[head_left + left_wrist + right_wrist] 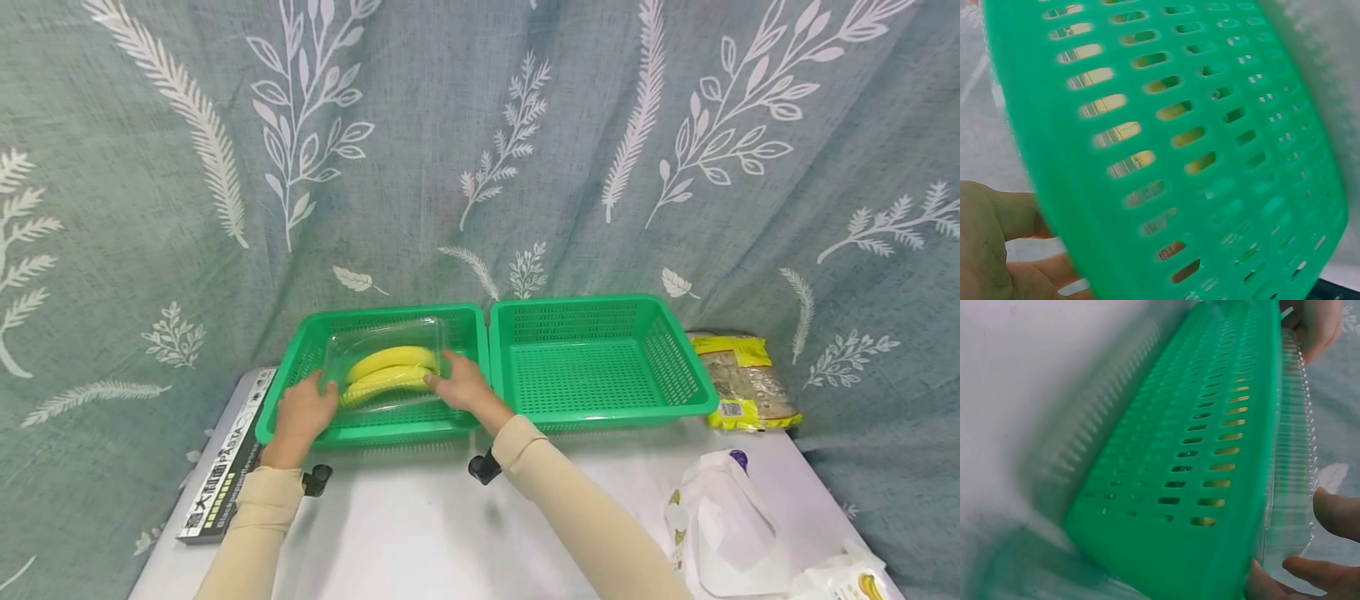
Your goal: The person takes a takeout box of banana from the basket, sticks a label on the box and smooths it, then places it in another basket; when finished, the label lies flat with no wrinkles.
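A clear plastic box with yellow bananas showing through it sits within the left green basket. My left hand grips its left end, thumb toward the bananas. At the opposite end my right hand holds the box, with the thumb on its near side. In the right wrist view the ribbed side of the box stands above the basket rim, and the fingers of the right hand are at its end. The basket wall partly hides the left hand in the left wrist view.
A second green basket stands directly right of the first. Beyond it lies a yellow-edged bag. Clear and white packaging lies at the front right, and a dark pasta box is at the left. A patterned curtain hangs behind.
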`<state>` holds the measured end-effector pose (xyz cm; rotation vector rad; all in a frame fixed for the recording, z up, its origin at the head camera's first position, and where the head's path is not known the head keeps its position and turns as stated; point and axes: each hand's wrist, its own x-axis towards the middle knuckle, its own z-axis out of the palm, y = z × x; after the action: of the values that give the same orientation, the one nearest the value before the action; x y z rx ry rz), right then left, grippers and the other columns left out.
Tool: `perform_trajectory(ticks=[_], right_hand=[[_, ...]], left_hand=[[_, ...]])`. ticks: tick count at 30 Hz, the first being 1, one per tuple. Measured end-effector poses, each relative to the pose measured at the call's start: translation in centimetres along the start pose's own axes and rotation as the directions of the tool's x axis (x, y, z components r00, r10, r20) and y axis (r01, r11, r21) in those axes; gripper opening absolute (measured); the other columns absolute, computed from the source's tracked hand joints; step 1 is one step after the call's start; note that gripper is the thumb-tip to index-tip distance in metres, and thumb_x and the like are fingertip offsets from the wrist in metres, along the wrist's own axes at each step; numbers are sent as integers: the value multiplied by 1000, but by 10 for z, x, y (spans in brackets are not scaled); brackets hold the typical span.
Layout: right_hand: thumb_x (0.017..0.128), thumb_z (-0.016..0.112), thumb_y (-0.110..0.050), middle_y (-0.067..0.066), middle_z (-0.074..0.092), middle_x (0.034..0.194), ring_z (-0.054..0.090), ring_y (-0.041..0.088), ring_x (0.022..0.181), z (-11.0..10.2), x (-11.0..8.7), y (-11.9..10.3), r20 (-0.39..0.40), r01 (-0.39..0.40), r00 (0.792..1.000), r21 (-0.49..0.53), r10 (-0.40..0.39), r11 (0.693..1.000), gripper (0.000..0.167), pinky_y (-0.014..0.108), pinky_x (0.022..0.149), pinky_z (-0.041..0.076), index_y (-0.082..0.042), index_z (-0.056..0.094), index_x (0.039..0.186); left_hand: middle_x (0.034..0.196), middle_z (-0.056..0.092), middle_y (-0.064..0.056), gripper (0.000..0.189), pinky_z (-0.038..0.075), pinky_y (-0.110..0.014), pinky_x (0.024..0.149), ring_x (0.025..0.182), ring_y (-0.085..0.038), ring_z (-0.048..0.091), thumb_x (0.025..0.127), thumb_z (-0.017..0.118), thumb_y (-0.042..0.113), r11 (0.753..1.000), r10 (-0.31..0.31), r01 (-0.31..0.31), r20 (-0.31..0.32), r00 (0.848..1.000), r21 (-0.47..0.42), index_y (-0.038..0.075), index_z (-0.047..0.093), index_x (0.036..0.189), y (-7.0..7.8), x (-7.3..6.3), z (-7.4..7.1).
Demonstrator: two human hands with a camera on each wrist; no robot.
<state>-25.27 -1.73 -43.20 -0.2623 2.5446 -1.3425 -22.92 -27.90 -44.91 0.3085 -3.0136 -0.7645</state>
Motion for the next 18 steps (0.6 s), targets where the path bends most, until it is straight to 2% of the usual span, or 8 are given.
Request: perform_trajectory(ticks=[4, 6, 9, 12, 14, 18], right_hand=[[101, 60, -32, 16, 37, 161, 36, 38, 149, -6, -4, -2, -22, 27, 999, 17, -26, 1000, 67, 55, 121, 35, -6, 33, 156], [100, 62, -32, 17, 41, 159, 45, 38, 143, -9, -6, -2, -33, 40, 999, 26, -39, 999, 67, 55, 117, 40, -8, 35, 156], [99, 64, -32, 21, 45, 155, 62, 36, 124, -15, -13, -2, -35, 68, 997, 57, -66, 996, 69, 51, 105, 53, -8, 34, 156], [98, 65, -33, 22, 48, 151, 70, 31, 107, -24, -22, -1, -38, 90, 995, 86, -87, 992, 70, 42, 86, 60, -10, 34, 156], [97, 66, -34, 20, 49, 149, 69, 28, 108, -30, -28, 0, -52, 108, 993, 95, -103, 990, 70, 36, 79, 60, -13, 35, 156], [95, 69, -35, 17, 53, 145, 67, 28, 111, -46, -45, 0, -102, 154, 984, 118, -142, 981, 70, 33, 77, 59, -15, 39, 155]], left_hand=[[151, 36, -39, 61, 36, -70, 111, 136, -61, 36, 106, 34, 28, 1000, 17, -18, -23, 1000, -22, -10, 28, 153, 7, -7, -8], [149, 39, -38, 60, 37, -70, 110, 135, -60, 38, 106, 34, 29, 999, 24, -25, -33, 999, -36, -9, 29, 153, 9, -11, -13], [145, 45, -38, 58, 41, -69, 107, 133, -57, 44, 107, 33, 28, 997, 43, -47, -59, 997, -68, -8, 31, 152, 13, -17, -19], [140, 52, -37, 56, 45, -68, 101, 127, -55, 52, 108, 33, 29, 992, 67, -76, -91, 994, -101, -5, 35, 152, 18, -23, -26], [138, 55, -35, 56, 46, -67, 98, 123, -52, 56, 108, 33, 31, 987, 88, -101, -110, 990, -124, -3, 36, 152, 24, -28, -31], [140, 56, -30, 55, 47, -65, 96, 121, -49, 58, 109, 32, 36, 975, 127, -151, -151, 980, -161, 3, 39, 153, 37, -41, -42]])
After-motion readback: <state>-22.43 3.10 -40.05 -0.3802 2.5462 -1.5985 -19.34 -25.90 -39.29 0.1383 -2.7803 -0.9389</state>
